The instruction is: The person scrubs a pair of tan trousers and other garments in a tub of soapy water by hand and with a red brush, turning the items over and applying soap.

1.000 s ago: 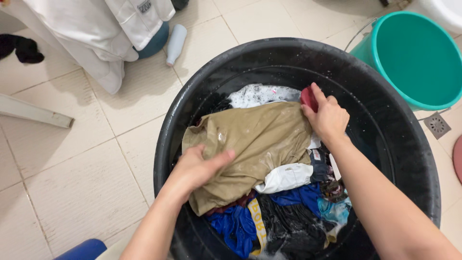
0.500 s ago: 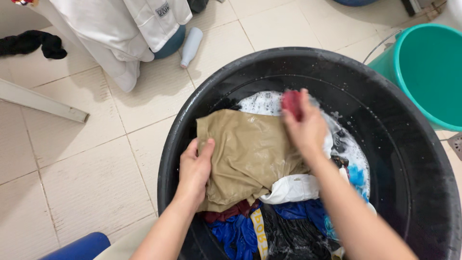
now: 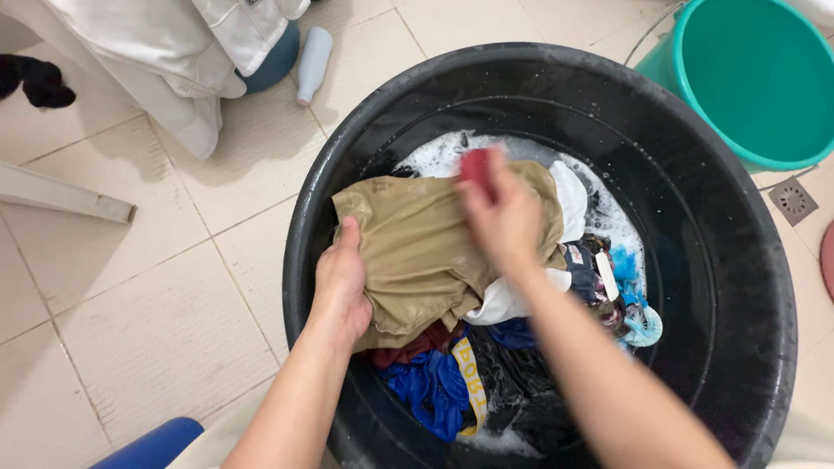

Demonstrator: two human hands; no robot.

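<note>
A big black tub [image 3: 730, 260] holds soapy water and several wet clothes. On top lies a tan garment [image 3: 417, 252]. My left hand [image 3: 340, 282] grips its left edge and holds it against the tub's near-left side. My right hand [image 3: 499, 217], blurred with motion, is closed on a small red object [image 3: 475, 165] and presses on the tan garment's right part. Under it lie white cloth [image 3: 508, 300], blue cloth [image 3: 430, 391] and dark cloth [image 3: 521, 382].
A teal bucket [image 3: 756, 78] stands at the upper right beside the tub. White clothing [image 3: 165, 52] and a pale bottle [image 3: 313, 61] lie on the tiled floor at the upper left. A floor drain [image 3: 792, 200] sits at the right. A blue object [image 3: 152, 445] shows at the bottom left.
My right hand with the red object has slid back over the tan garment towards me. My left hand keeps its grip on the left edge. The view has shifted, so the tub sits further right.
</note>
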